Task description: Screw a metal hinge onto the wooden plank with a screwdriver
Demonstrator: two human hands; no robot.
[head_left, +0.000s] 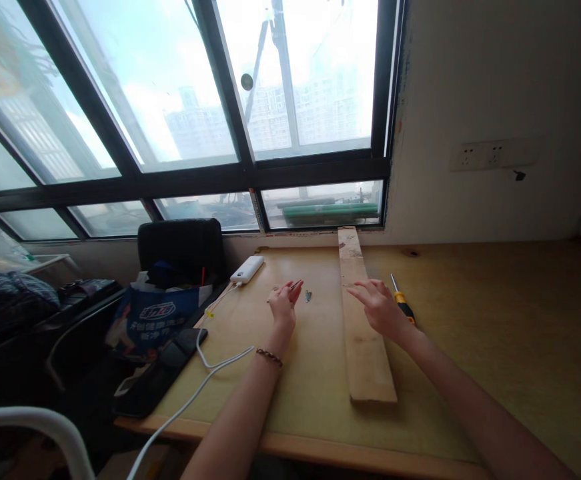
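My left hand is closed above the table, its fingers pinching a thin, dark screw. Just to its right, several small metal screws lie together on the tabletop. A long wooden board runs from near me towards the window. Over the board's middle is my right hand, thumb and fingers drawn together at its left edge; whatever is between the fingertips is too small to make out. Right of that hand lies a screwdriver with a yellow and black handle, its shaft pointing away from me.
A white power bank sits at the table's left edge, with a white cable trailing over the front. A chair with a blue bag stands left. Behind are a window and wall sockets.
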